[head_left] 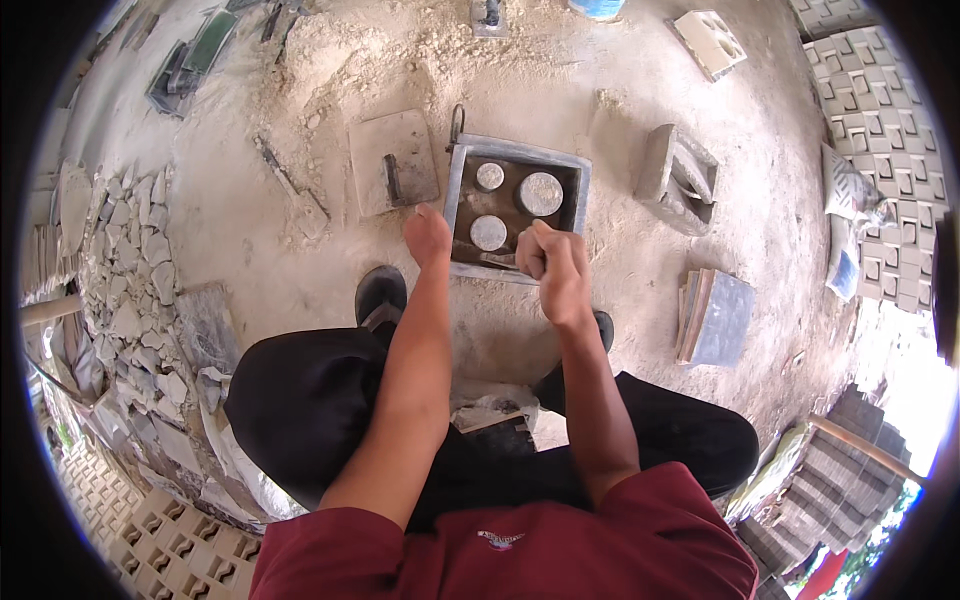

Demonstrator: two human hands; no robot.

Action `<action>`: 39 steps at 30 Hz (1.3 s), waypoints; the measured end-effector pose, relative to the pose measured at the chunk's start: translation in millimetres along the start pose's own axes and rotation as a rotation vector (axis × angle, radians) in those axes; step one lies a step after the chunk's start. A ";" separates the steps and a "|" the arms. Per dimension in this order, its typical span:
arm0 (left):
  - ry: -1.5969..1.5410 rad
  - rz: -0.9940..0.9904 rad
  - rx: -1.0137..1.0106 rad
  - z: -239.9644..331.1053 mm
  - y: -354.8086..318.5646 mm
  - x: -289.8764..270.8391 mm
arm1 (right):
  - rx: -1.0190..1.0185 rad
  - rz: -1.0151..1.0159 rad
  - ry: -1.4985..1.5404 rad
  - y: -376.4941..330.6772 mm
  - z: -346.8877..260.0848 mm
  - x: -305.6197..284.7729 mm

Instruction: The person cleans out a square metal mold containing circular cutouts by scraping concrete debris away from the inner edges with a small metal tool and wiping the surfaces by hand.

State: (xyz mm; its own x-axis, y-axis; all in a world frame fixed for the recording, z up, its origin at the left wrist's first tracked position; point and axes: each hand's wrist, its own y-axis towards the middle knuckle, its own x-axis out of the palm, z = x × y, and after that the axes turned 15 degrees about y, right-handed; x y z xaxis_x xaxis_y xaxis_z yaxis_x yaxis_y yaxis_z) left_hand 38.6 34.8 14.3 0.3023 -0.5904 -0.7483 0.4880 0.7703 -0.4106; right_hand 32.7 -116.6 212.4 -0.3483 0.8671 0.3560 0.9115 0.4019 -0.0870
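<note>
A square metal mould box point(577, 170) lies on the dusty ground in front of me, with dark material inside. Three round pale-topped cylinders stand in it: a small one point(490, 177), a large one point(540, 194) and another point(488, 233) near the front. My right hand point(555, 262) is closed round a small trowel, whose thin blade point(498, 260) reaches inside the front edge. Just outside the box's left side is my left hand point(428, 236), its fingers curled in; whatever they may hold is hidden. A flat square plate with a handle point(375, 150) lies beyond it.
A metal box frame point(680, 180) and stacked flat boards point(718, 318) stand to the right. Further left lie a dusty tool point(292, 185) and broken stone pieces point(128, 270). Sand point(345, 50) is heaped at the far side. Patterned blocks point(875, 110) are stacked far right.
</note>
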 end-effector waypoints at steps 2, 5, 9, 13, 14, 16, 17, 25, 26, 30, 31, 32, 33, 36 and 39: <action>0.015 0.034 0.048 0.5 3.0 8.1 | 0.140 -0.019 -0.262 13.3 17.5 -19.8; 0.140 0.063 0.160 -5.8 13.1 5.0 | 0.024 0.085 -0.090 13.5 13.1 -30.4; 0.028 0.006 0.017 1.2 2.2 8.3 | 0.063 0.125 0.070 14.3 12.5 -63.3; 0.035 0.050 -0.006 -6.3 2.4 5.3 | 0.106 0.088 0.019 13.6 -10.8 -59.1; 0.033 0.061 -0.013 -4.7 11.6 2.6 | 0.067 0.060 0.084 12.5 -15.7 -57.1; -0.017 0.044 0.061 -0.3 8.3 7.2 | 0.025 0.105 0.103 6.9 -14.5 -65.2; -0.014 0.025 0.068 2.0 0.5 11.1 | 0.037 0.120 0.041 9.4 0.8 -75.9; 0.030 0.040 0.057 2.4 5.3 8.3 | -0.058 0.143 0.068 6.1 12.7 -81.2; 0.027 0.033 0.066 7.6 3.2 10.4 | -0.049 0.131 0.068 14.6 22.3 -87.3; 0.020 0.037 -0.031 4.3 0.8 1.1 | 0.010 0.222 -0.029 11.4 -2.9 -55.7; 0.018 0.015 -0.061 6.0 -1.3 1.2 | -0.033 0.202 0.085 5.2 -2.1 -61.5; 0.015 0.015 -0.060 6.7 -1.5 -0.3 | -0.035 0.200 0.083 5.8 7.7 -66.5; 0.018 0.021 -0.043 7.1 -0.5 -0.6 | -0.080 0.240 0.082 8.9 12.7 -63.4; 0.015 0.017 -0.037 8.7 -2.6 -0.1 | -0.126 0.367 0.065 3.2 13.2 -55.4; 0.027 0.029 -0.013 -1.2 6.0 -1.8 | -0.369 0.300 0.001 -8.5 6.7 -32.3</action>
State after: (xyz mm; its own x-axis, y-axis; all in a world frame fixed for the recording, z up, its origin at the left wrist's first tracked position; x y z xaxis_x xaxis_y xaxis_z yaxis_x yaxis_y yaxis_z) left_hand 40.0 40.8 12.6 0.2944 -0.5610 -0.7737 0.4685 0.7904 -0.3947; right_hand 34.7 -146.0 195.4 -0.0579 0.9285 0.3667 0.9887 0.0023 0.1502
